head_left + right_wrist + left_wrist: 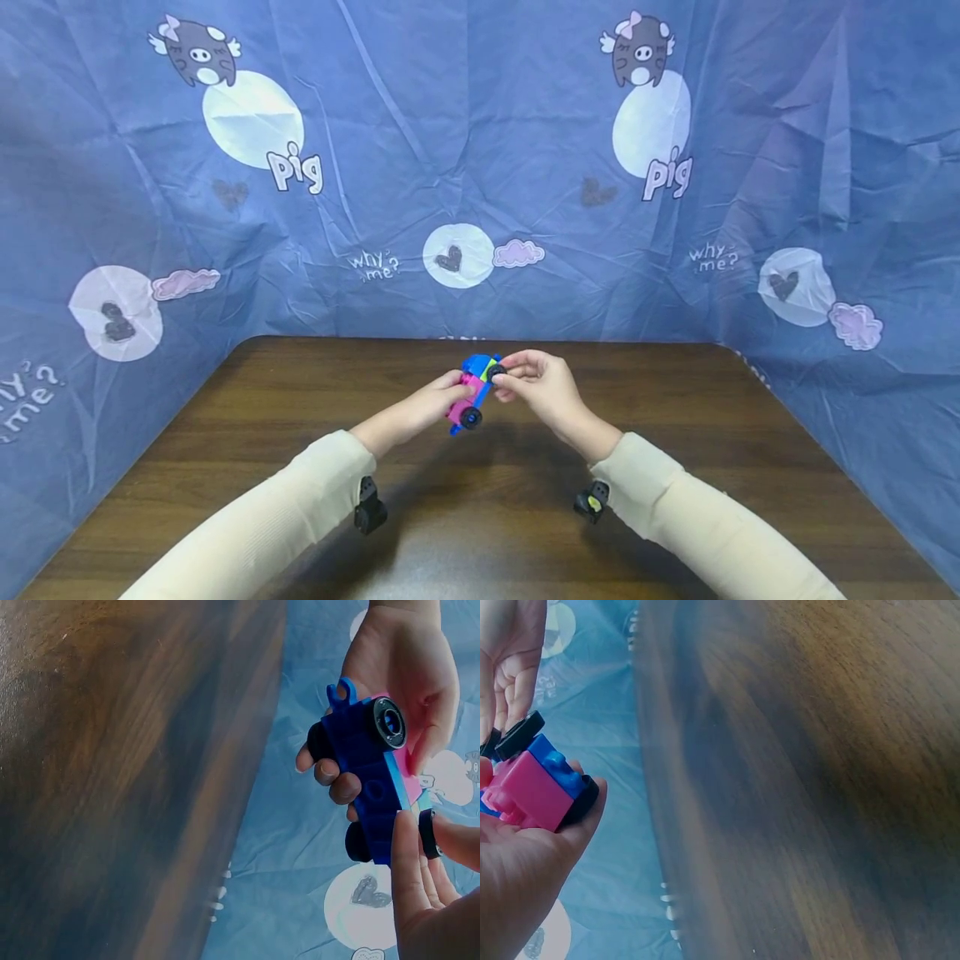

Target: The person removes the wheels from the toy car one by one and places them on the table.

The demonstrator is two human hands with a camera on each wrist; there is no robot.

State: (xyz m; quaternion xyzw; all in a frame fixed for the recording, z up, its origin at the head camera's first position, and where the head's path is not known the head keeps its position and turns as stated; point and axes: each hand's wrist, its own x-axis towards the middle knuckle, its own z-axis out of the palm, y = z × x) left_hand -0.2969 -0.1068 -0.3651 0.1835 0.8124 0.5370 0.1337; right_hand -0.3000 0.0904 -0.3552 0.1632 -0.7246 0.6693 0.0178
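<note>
A toy car built of blocks (476,367) is held up above the table, with a blue base (367,761), a pink body (536,787), a lime piece and black wheels. My left hand (420,407) grips the car around its pink middle, several fingertips curled against the blue underside in the right wrist view. My right hand (551,393) pinches a black wheel (428,834) between thumb and fingers at the car's far end. Whether that wheel sits fully on its axle cannot be seen. Another wheel (471,417) shows at the near end, beside a blue hook (341,693).
Beneath both hands lies a dark brown wooden table (480,517). A blue printed cloth (465,150) hangs behind it and along both sides. Each sleeve carries a small black wrist camera, one on the left (369,507) and one on the right (591,502).
</note>
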